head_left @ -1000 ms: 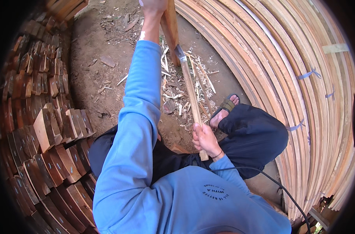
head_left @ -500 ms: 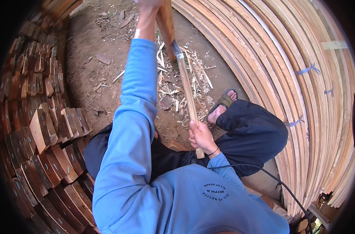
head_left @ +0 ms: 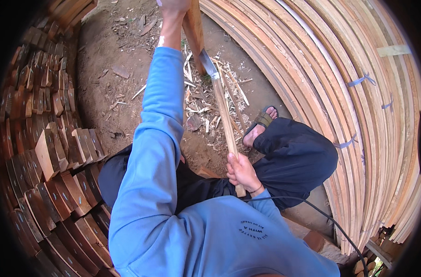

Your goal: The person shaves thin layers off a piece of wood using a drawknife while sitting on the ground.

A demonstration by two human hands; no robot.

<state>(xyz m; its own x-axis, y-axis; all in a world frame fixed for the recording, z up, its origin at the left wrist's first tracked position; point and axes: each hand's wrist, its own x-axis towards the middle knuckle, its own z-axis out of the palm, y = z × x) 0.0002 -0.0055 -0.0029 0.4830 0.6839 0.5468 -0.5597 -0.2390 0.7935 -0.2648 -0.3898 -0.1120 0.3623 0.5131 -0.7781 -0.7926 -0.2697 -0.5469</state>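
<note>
My right hand (head_left: 243, 173) is wrapped round the near part of a straight wooden handle (head_left: 227, 124). A metal blade (head_left: 208, 63) tops the handle's far end and touches, or nearly touches, the side of an upright wooden piece (head_left: 193, 30). At the top edge, my left hand (head_left: 174, 4) is closed at the upper end of that piece, its fingers mostly out of the picture. The lower end of the wooden piece meets the ground among pale wood chips (head_left: 206, 108).
Stacked dark wood blocks (head_left: 53, 198) line the left side. Long curving wood strips (head_left: 307, 78), some tied with purplish string (head_left: 360, 81), fill the right. My sandalled foot (head_left: 261, 127) rests beside the chips. A black cable (head_left: 319, 210) crosses at lower right.
My right hand and the handle have come slightly nearer to me, and more of the blade's length shows. My left hand and the wooden piece have stayed nearly still.
</note>
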